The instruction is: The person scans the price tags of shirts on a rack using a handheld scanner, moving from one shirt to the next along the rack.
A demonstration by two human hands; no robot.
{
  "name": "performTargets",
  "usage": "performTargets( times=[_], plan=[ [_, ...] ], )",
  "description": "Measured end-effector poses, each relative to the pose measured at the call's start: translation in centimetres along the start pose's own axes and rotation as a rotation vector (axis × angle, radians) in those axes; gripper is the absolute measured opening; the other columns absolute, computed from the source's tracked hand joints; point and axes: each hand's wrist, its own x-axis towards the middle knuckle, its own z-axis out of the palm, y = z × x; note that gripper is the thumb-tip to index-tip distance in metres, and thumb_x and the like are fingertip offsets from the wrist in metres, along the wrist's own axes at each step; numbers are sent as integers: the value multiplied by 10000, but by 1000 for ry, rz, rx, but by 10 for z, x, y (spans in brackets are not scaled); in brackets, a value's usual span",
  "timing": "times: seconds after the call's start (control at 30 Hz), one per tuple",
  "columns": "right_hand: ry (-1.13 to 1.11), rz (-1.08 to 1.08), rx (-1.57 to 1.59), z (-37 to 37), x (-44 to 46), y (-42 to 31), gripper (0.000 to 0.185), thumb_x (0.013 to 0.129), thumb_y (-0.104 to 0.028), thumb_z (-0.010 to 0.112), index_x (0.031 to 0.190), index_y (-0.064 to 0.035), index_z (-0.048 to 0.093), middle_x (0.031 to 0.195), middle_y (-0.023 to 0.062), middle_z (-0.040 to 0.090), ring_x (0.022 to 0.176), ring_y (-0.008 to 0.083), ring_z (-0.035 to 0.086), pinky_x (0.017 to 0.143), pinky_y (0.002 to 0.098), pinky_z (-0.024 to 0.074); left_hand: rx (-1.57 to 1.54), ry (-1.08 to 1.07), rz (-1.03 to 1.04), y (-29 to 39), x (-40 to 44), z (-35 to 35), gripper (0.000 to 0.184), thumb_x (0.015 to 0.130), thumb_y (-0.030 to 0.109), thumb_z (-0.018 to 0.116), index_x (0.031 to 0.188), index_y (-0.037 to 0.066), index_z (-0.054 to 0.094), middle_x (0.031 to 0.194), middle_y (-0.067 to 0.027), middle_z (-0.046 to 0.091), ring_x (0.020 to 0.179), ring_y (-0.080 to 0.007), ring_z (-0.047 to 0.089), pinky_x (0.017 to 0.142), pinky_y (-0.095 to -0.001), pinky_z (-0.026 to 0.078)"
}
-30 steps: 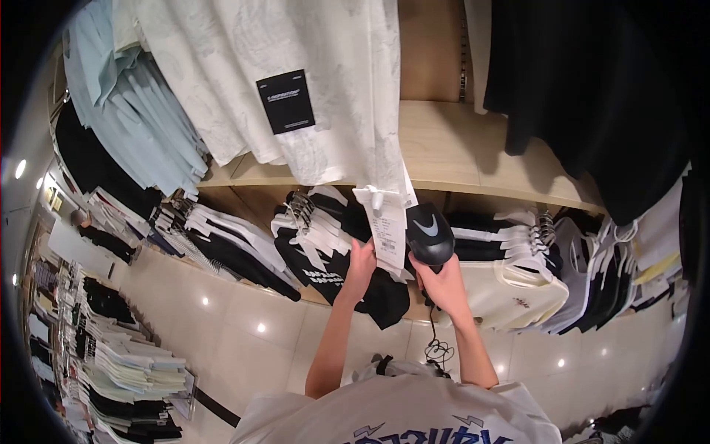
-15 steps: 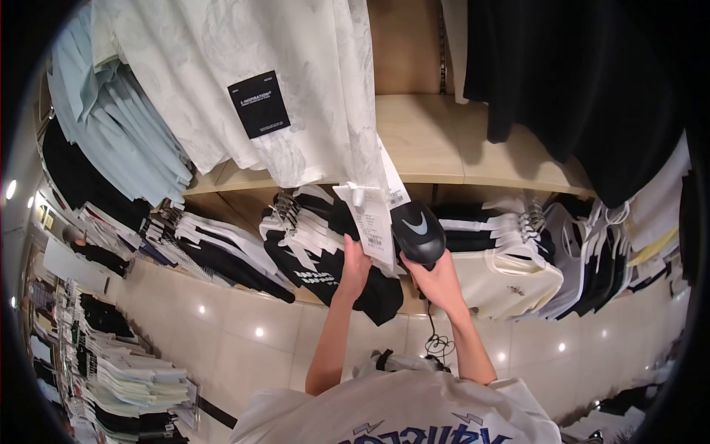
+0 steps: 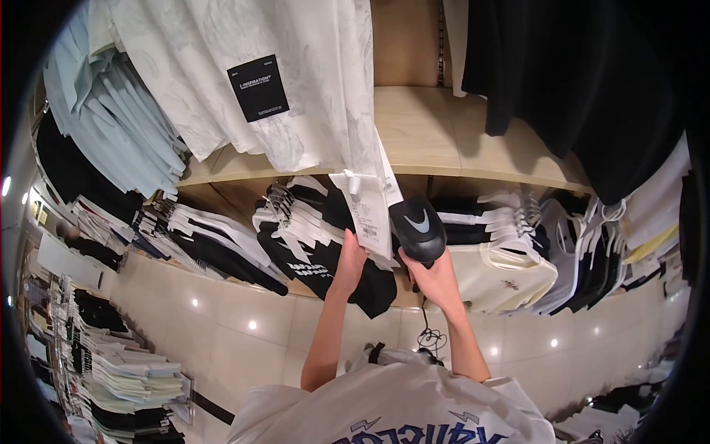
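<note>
My left hand (image 3: 350, 265) pinches the lower left edge of a white price tag (image 3: 367, 222) with a printed barcode; some fingers are hidden behind it. The tag hangs from the bottom of a white patterned shirt (image 3: 318, 111) that carries a black label (image 3: 258, 88). Wrapped round the handle of a black barcode scanner (image 3: 418, 231) is my right hand (image 3: 435, 281). The scanner's head is up against the tag's right side, and I cannot tell whether they touch. A coiled black cable (image 3: 431, 339) hangs below the scanner.
A wooden shelf (image 3: 421, 133) runs behind the hands. Black garments (image 3: 577, 96) hang at the upper right and light blue ones (image 3: 122, 126) at the left. Lower rails hold a black printed shirt (image 3: 325, 266) and a cream top (image 3: 510, 277). Clothing racks (image 3: 126, 370) stand lower left.
The whole view has shifted slightly, so the shirt, tag and hands sit a little higher in the picture. Both hands keep their hold, with the scanner still beside the tag.
</note>
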Motion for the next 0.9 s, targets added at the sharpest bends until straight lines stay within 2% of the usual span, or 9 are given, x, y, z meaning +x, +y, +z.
performTargets(
  times=[0.07, 0.17, 0.27, 0.5, 0.63, 0.7, 0.73, 0.8, 0.9],
  plan=[
    [0, -12, 8, 0, -2, 4, 191, 872, -92, 721, 1033, -5, 664, 723, -5, 626, 566, 50, 520, 509, 252, 423, -29, 49, 61, -1, -1, 1, 650, 1082, 488, 231, 1372, -43, 469, 1298, -146, 600, 1200, -247, 567, 1087, -393, 372],
    [51, -131, 9, 0, -4, 12, 125, 914, -111, 699, 913, -15, 619, 634, -28, 558, 511, 52, 491, 471, 240, 380, 162, -132, 42, -2, 2, -4, 433, 1090, 290, 332, 1209, -48, 576, 1039, -134, 691, 905, -207, 684, 900, -339, 513],
    [46, -19, 8, -1, -8, 10, 128, 915, -119, 702, 904, -20, 621, 631, -33, 555, 512, 51, 490, 473, 236, 379, 281, -143, 56, 1, -1, 0, 376, 1082, 244, 378, 1186, -48, 591, 1029, -123, 692, 896, -179, 682, 880, -317, 517],
    [70, -112, -14, 12, -21, 10, 141, 897, -131, 728, 929, -34, 631, 663, -32, 572, 534, 49, 505, 481, 230, 385, 299, -92, 129, -6, -2, -8, 268, 1038, 94, 421, 1153, -52, 613, 1000, -108, 703, 875, -164, 684, 841, -289, 518],
    [53, -132, -35, 19, -27, 4, 163, 881, -103, 735, 974, -30, 624, 703, -25, 593, 552, 56, 514, 492, 234, 395, 388, -37, 109, -11, -5, -15, 272, 1027, 94, 424, 1148, -54, 617, 991, -111, 705, 882, -175, 682, 849, -303, 518],
    [43, -143, -45, 22, -29, 3, 167, 880, -101, 733, 984, -27, 623, 702, -25, 593, 551, 58, 513, 494, 237, 398, 358, -22, 49, -9, -7, -15, 360, 1049, 201, 378, 1242, -39, 563, 1185, -102, 653, 1088, -197, 627, 958, -336, 466],
    [51, -134, -34, 24, -30, 4, 168, 880, -98, 731, 988, -26, 625, 700, -26, 590, 552, 58, 512, 495, 238, 398, 353, -24, 48, -8, -8, -12, 360, 1049, 201, 378, 1242, -39, 563, 1185, -102, 653, 1088, -197, 627, 958, -336, 466],
    [65, -124, -27, 26, -32, 10, 169, 879, -95, 730, 992, -25, 626, 698, -27, 587, 553, 58, 511, 497, 239, 398, 19, -26, 143, -5, -10, -6, 449, 1051, 319, 308, 1202, -14, 569, 1108, -125, 667, 900, -234, 685, 908, -367, 507],
    [87, -123, -43, 26, -37, 17, 156, 887, -90, 723, 992, -27, 627, 700, -27, 585, 551, 57, 506, 496, 240, 393, 76, 21, 129, -5, -14, -8, 523, 1056, 397, 244, 1262, 5, 523, 1142, -127, 656, 905, -252, 682, 949, -390, 482]
  ],
)
